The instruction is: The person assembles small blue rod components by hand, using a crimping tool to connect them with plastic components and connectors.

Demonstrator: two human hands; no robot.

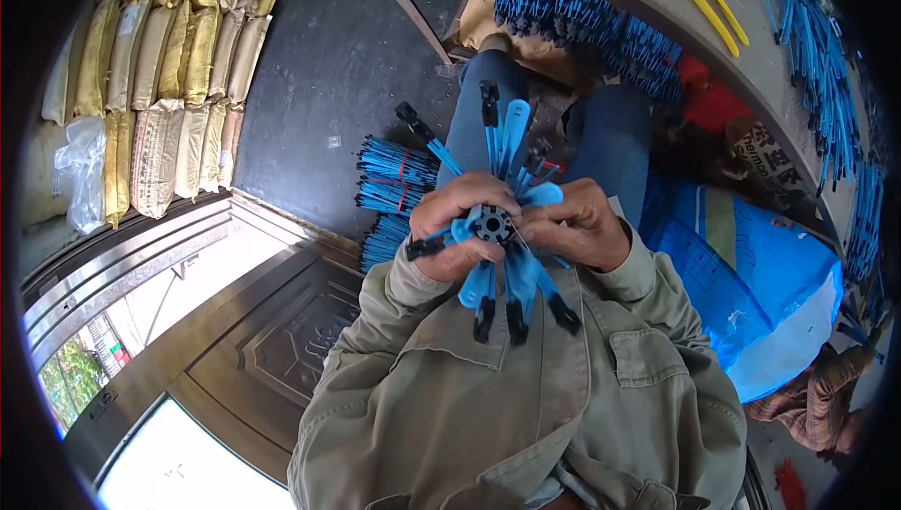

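Your left hand (452, 210) curls around the black hub (493, 225); your right hand (587, 228) pinches at its right edge, on what I can't tell. Blue strips (519, 287) already fan around the hub, seemingly well along; fingers hide any gaps left. Tied bundles (399, 167) lie left of it.

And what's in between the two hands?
In the head view, a black ring sits between the left hand and the right hand, with blue strips sticking out around it.
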